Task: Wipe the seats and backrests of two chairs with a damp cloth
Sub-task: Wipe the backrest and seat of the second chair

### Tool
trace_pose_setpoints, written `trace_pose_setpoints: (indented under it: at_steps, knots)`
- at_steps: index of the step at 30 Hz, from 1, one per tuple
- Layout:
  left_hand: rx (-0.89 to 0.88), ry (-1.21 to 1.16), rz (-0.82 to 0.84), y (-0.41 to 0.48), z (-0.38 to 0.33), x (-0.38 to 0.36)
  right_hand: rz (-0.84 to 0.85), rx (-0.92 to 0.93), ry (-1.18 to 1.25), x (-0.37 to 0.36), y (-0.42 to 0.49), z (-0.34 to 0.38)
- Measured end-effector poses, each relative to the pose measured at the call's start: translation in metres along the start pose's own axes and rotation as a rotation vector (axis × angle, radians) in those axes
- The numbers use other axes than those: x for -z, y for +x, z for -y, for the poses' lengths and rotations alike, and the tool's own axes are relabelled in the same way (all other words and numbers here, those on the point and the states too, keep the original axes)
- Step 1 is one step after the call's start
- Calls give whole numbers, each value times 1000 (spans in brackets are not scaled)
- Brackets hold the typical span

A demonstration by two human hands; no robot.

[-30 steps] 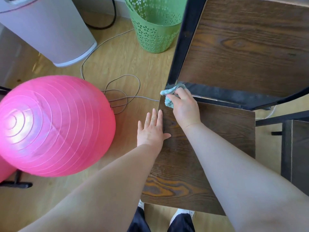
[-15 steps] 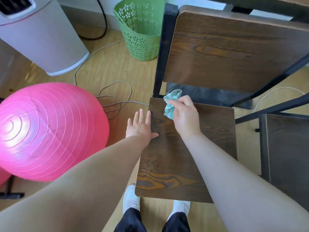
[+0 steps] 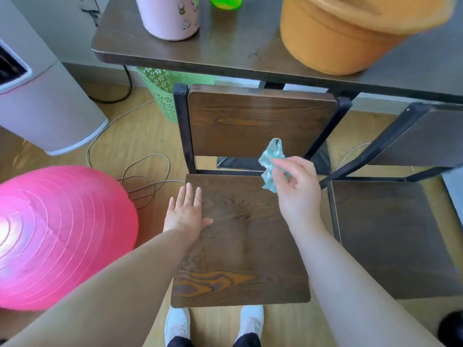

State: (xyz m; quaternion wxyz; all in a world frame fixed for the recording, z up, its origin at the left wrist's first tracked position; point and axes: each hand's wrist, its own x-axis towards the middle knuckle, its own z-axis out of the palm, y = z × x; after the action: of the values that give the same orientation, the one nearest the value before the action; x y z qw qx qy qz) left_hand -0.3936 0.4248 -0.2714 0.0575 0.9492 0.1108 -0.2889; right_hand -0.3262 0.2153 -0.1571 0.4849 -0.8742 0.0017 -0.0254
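Left hand (image 3: 186, 214) lies flat, palm down, fingers straight, on the left edge of the near chair's seat (image 3: 240, 254). Right hand (image 3: 298, 189) pinches a bunched teal cloth (image 3: 271, 156) between thumb and curled fingers. The cloth stands up from the fingertips over the seat's rear right part, its top lying across the lower edge of the backrest (image 3: 260, 118) in view; contact with either surface cannot be confirmed. The cloth is well apart from the left hand. A second chair (image 3: 390, 234) stands just beside, on the right. The bench (image 3: 225, 53) behind carries an orange hat (image 3: 338, 33).
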Motion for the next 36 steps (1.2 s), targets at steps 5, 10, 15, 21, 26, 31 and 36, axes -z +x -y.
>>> trace_pose_setpoints:
  at_steps: [5,10,15,21,26,31,36]
  knots:
    - [13,6,-30,-6,-18,19,-1,-136,142,50,17,34]
    - [34,13,-48,-2,-31,32,-64,-144,190,89,41,48]
    - [48,-7,-52,1,-40,35,-211,-80,20,122,85,52]
    - [73,12,-30,3,-42,28,-288,39,-322,121,133,50]
    - [82,20,6,2,-39,21,-202,98,-445,92,145,31]
    - [81,20,27,5,-38,18,-148,68,-467,84,147,35]
    - [68,17,39,8,-36,19,-76,68,-444,85,149,38]
